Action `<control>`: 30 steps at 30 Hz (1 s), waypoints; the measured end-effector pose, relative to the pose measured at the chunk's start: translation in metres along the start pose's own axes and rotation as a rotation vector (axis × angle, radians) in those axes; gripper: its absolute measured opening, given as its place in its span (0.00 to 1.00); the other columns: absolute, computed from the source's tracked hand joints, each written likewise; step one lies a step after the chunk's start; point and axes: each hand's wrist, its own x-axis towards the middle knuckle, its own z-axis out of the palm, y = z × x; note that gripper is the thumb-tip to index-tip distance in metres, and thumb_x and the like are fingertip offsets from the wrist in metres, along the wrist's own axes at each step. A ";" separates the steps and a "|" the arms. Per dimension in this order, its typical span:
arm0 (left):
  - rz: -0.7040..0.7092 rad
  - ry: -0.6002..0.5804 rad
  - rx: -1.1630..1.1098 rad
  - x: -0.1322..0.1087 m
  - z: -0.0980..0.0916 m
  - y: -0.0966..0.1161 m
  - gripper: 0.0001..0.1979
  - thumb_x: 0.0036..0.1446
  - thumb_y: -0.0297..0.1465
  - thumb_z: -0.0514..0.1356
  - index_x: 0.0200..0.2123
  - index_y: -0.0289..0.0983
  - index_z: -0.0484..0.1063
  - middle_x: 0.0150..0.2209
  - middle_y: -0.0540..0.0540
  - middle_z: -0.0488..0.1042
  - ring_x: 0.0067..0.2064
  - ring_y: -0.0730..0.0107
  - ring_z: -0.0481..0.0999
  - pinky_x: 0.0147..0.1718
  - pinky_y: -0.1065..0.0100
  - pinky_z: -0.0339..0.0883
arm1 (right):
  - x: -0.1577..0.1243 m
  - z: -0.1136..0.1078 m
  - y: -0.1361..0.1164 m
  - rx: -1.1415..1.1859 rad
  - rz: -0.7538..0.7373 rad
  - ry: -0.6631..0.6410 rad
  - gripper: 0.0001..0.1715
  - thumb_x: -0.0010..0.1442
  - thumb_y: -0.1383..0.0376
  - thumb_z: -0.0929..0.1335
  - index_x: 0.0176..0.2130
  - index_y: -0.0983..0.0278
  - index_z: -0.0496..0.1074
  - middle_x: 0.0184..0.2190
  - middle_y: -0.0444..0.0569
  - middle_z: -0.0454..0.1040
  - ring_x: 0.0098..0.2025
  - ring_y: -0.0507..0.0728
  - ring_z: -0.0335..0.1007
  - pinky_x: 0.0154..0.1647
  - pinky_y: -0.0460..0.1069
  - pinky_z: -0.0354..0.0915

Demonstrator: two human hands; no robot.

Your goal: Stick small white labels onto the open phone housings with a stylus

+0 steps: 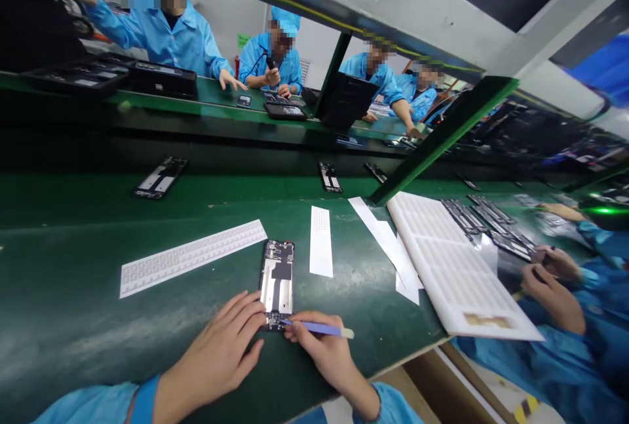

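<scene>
One phone point(282, 270) is touched by the spread left hand point(216, 353). Scratches are risked — should the tool point(320, 328) pinched by the right hand point(324, 348) slip.

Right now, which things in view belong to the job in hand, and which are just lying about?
In the job: opened phone, left hand at its edge; purple tool in the right hand; perhaps the patterned white strips.

Seemingly lying about: white tray; open phones farther back.

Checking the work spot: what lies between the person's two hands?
In the head view, an opened phone lies between left hand and right hand, a purple tool pointing at its lower end.
</scene>
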 end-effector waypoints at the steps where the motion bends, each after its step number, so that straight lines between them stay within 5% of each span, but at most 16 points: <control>1: -0.003 -0.007 -0.002 0.000 0.000 -0.001 0.15 0.63 0.28 0.54 0.52 0.38 0.66 0.54 0.45 0.70 0.61 0.59 0.64 0.62 0.51 0.61 | 0.000 0.000 -0.001 -0.026 -0.018 -0.003 0.08 0.60 0.60 0.72 0.35 0.61 0.82 0.28 0.49 0.82 0.29 0.59 0.80 0.33 0.49 0.76; 25: 0.030 0.009 0.020 0.001 -0.001 0.001 0.18 0.62 0.24 0.52 0.54 0.42 0.69 0.54 0.44 0.69 0.61 0.56 0.64 0.58 0.51 0.64 | -0.001 -0.001 -0.002 -0.126 -0.071 -0.026 0.07 0.61 0.61 0.71 0.36 0.60 0.81 0.28 0.47 0.82 0.29 0.57 0.80 0.34 0.48 0.76; 30: 0.040 0.029 0.038 0.001 -0.001 0.001 0.18 0.62 0.24 0.52 0.53 0.42 0.69 0.53 0.45 0.70 0.60 0.57 0.65 0.58 0.51 0.64 | -0.001 0.000 0.002 -0.047 -0.036 0.041 0.11 0.61 0.58 0.72 0.42 0.60 0.78 0.29 0.48 0.82 0.28 0.57 0.80 0.32 0.48 0.77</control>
